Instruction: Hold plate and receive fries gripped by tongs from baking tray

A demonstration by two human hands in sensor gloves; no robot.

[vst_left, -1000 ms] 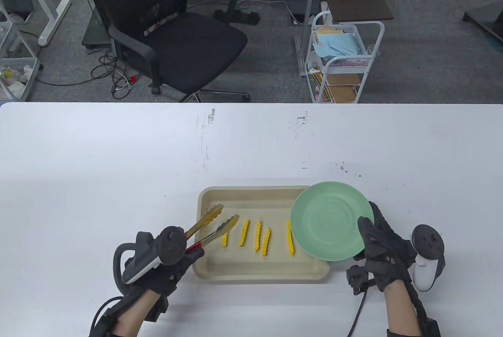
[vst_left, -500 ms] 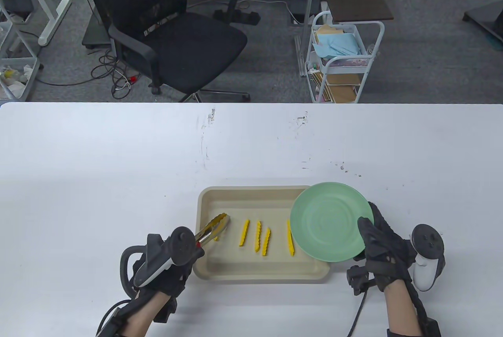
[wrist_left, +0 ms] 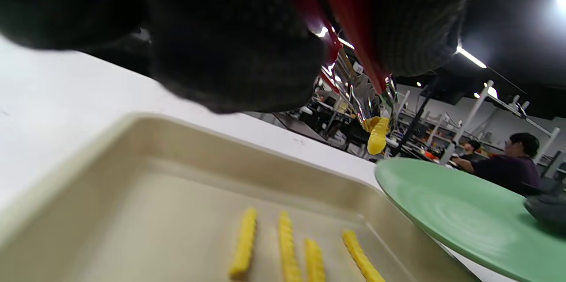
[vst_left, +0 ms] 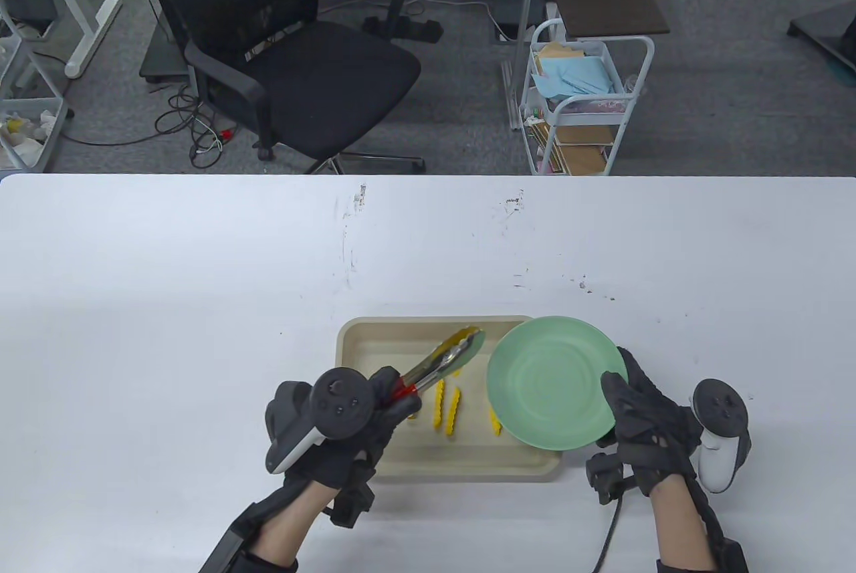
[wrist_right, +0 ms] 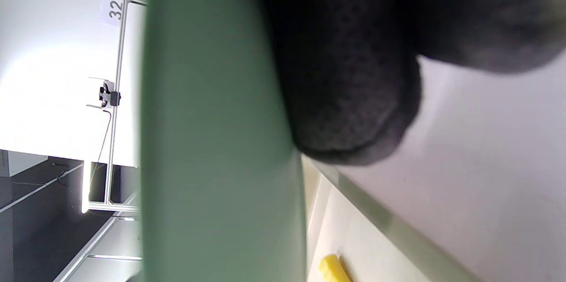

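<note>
My left hand (vst_left: 364,416) grips red-handled metal tongs (vst_left: 441,359). The tongs are closed on one yellow crinkle fry (wrist_left: 376,139) and hold it above the beige baking tray (vst_left: 414,466), close to the plate's left edge. My right hand (vst_left: 642,419) holds a green plate (vst_left: 555,386) by its right rim, over the tray's right end. The plate is empty. Several fries (vst_left: 447,407) lie in the tray, also seen in the left wrist view (wrist_left: 287,246). In the right wrist view the plate (wrist_right: 212,140) fills the frame edge-on under my gloved finger (wrist_right: 353,96).
The tray sits near the front edge of a white table (vst_left: 200,279). Beyond the far edge stand a black office chair (vst_left: 287,58) and a white wire cart (vst_left: 582,105).
My left hand closed the tongs on the leftmost fry, lifted it and carried it right toward the plate. My right hand moved the plate slightly left.
</note>
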